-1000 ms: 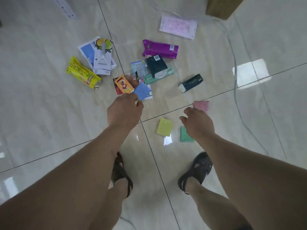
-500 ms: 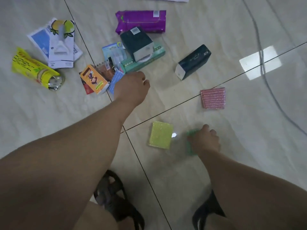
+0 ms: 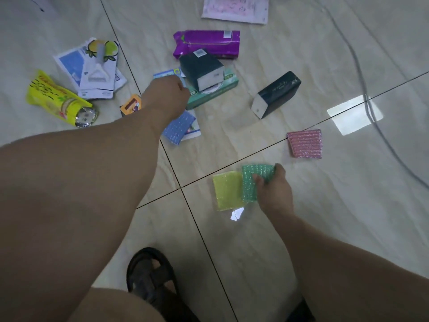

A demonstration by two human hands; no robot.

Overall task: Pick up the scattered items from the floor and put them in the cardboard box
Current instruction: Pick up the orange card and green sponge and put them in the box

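Scattered items lie on the tiled floor. My right hand [image 3: 274, 191] pinches a green scouring pad [image 3: 253, 180], whose edge overlaps a yellow pad [image 3: 225, 190] on the floor. My left hand [image 3: 166, 96] reaches into the pile with its fingers curled down; what they touch is hidden. Around it lie a blue pad [image 3: 177, 129], an orange card [image 3: 131, 105] and a green box [image 3: 216, 92] with a dark box [image 3: 200, 67] on top. A pink pad [image 3: 305, 144] and a dark tissue pack [image 3: 276, 94] lie to the right. The cardboard box is out of view.
A purple pack [image 3: 206, 44], a pink sheet [image 3: 235, 8], a yellow pouch [image 3: 55, 98] and a carded peeler [image 3: 98, 70] lie farther out. A grey cable [image 3: 371, 126] runs along the right. My sandalled foot [image 3: 151, 275] stands near the bottom.
My right hand has taken hold of the green pad and shifted it towards the yellow pad. My left hand moved farther into the pile.
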